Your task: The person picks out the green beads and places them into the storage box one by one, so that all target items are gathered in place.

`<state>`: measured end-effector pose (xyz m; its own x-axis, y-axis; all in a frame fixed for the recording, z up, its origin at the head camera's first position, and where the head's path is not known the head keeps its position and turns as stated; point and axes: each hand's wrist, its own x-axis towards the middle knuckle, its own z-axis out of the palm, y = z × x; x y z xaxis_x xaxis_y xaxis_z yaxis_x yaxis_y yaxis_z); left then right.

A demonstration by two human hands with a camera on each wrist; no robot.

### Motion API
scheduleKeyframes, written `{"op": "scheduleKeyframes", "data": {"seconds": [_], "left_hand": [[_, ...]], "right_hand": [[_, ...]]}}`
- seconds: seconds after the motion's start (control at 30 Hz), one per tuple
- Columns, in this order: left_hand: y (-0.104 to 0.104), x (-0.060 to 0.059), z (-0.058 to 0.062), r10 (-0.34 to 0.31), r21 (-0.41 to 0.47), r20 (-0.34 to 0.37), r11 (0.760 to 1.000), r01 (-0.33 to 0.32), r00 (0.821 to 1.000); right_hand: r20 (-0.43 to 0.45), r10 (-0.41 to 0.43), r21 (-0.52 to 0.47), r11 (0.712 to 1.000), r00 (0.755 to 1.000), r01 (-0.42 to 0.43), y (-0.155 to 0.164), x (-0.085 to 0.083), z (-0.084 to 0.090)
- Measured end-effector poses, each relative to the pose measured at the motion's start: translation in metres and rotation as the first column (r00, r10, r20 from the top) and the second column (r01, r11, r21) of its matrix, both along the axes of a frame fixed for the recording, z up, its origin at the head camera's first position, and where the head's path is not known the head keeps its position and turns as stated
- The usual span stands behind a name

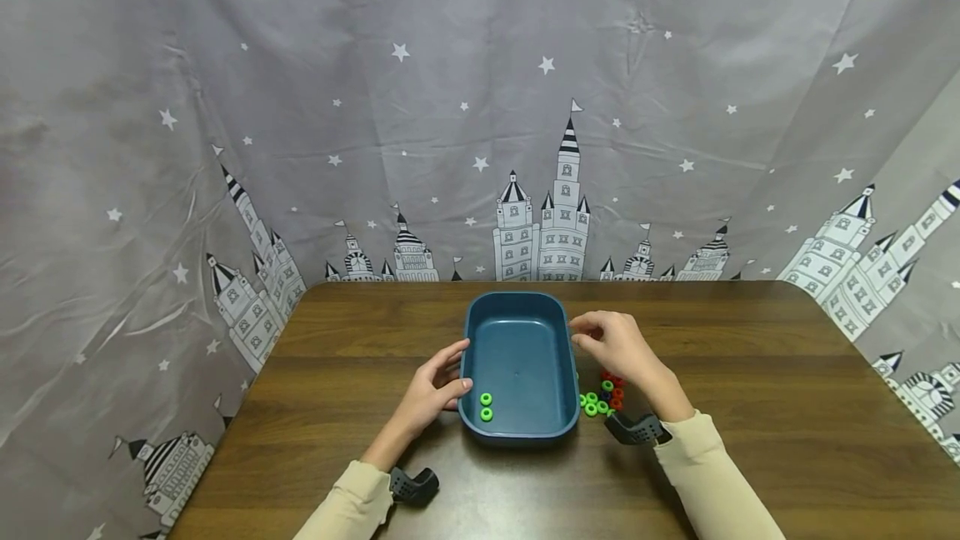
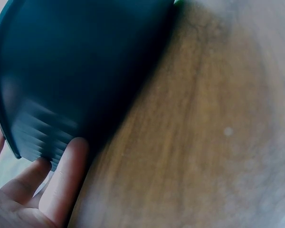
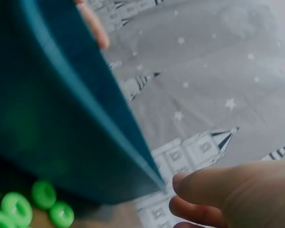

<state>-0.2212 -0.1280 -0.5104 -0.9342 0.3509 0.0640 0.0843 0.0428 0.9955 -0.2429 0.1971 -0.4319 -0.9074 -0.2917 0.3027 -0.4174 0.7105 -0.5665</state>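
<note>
A dark blue plastic bin stands on the wooden table, with two green rings lying inside at its near left. My left hand holds the bin's left side: the thumb lies over the rim while other fingers touch the ribbed outer wall. Just off the bin's right rim hovers my right hand, its fingers loosely bent and nothing seen between them. In the right wrist view the fingertips appear close to the bin's corner; whether they touch it I cannot tell.
Outside the bin's right wall lie several green rings, several red rings and a dark blue ring, near my right wrist. A grey curtain with printed castles hangs behind the table.
</note>
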Motion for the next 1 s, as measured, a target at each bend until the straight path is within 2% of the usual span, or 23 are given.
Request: {"op": "scheduleKeyframes", "data": {"seconds": [0.1,0.37,0.6,0.87,1.0], "left_hand": [[0.000,0.000,0.000,0.001,-0.005,0.002,1.000,-0.001,1.000],[-0.001,0.000,0.000,-0.001,-0.012,-0.006,1.000,0.001,1.000],[-0.001,0.001,0.000,-0.009,-0.005,-0.006,1.000,0.008,1.000],[-0.001,0.001,0.001,-0.012,-0.002,-0.006,1.000,0.012,1.000],[-0.001,0.001,0.000,-0.010,-0.006,-0.008,1.000,0.010,1.000]], "right_hand": [[-0.007,-0.011,0.011,1.000,1.000,0.011,0.009,-0.001,-0.009],[0.032,0.021,0.052,0.998,0.999,-0.023,0.020,-0.002,-0.035],[0.058,0.070,0.065,0.995,0.996,-0.074,0.020,-0.004,-0.047],[0.132,0.122,0.070,0.989,0.984,-0.132,0.018,-0.003,-0.053],[0.128,0.141,0.081,0.985,0.982,-0.152,0.017,-0.004,-0.056]]}}
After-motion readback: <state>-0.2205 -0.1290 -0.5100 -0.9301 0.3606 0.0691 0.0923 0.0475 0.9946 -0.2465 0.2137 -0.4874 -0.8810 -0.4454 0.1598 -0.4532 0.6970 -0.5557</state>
